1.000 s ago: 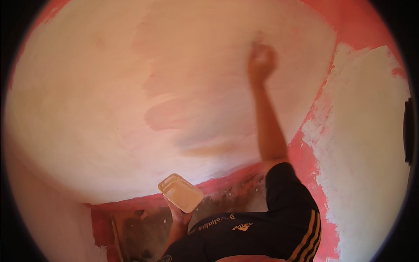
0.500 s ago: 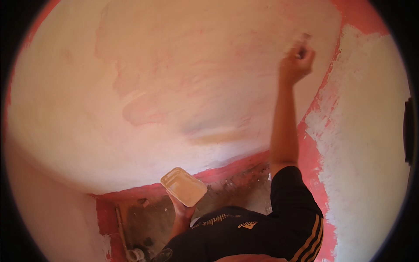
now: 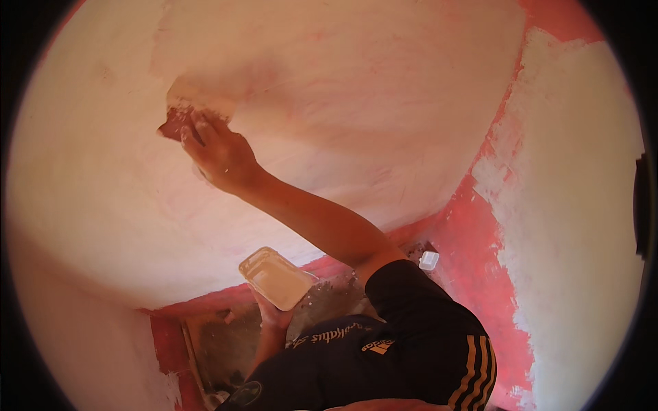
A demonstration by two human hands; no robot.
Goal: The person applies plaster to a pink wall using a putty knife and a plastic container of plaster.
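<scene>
My right hand (image 3: pixel 225 156) grips a flat, dark reddish-brown spreader (image 3: pixel 177 123) with pale smears on it. The fingers press it against the wall (image 3: pixel 356 89), in the upper left of the picture. The wall carries a thin cream coat with pink showing through in patches. Low in the middle, my left hand (image 3: pixel 274 316) supports a rectangular plastic tub (image 3: pixel 256 256) from below, its fingers mostly hidden underneath. Cream-coloured paste (image 3: pixel 281 279) lies inside the tub, which tilts toward me.
Bare red wall (image 3: pixel 473 233) and a roughly coated white wall (image 3: pixel 569 205) meet at the corner on the right. A small white container (image 3: pixel 429 260) lies near that corner. The dark, speckled floor (image 3: pixel 229 339) shows below the tub.
My right hand has swept from the upper right across to the upper left of the wall, still holding the spreader. The tub in my left hand has shifted slightly left and up.
</scene>
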